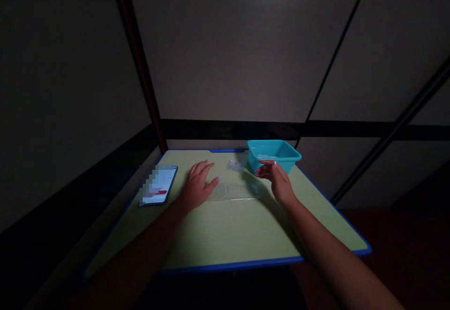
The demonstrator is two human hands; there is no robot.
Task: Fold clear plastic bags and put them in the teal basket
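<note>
My left hand (199,187) rests on the table top with its fingers spread and holds nothing. Its thumb reaches the left end of a flat clear plastic bag (234,192), which lies across the middle of the table. In front of a teal plastic basin (274,163), my right hand (277,181) is raised above the table. Its fingers are loosely bent and apart, and I see nothing between them. A smaller clear plastic packet (235,165) lies between the hands, just left of the basin. Some clear or whitish plastic (267,156) shows inside the basin.
A phone (160,185) with a lit screen lies at the table's left side, partly blurred out. The pale green table (225,239) has a blue edge. Dark panelled walls (225,56) stand behind and to the left. The room is dim.
</note>
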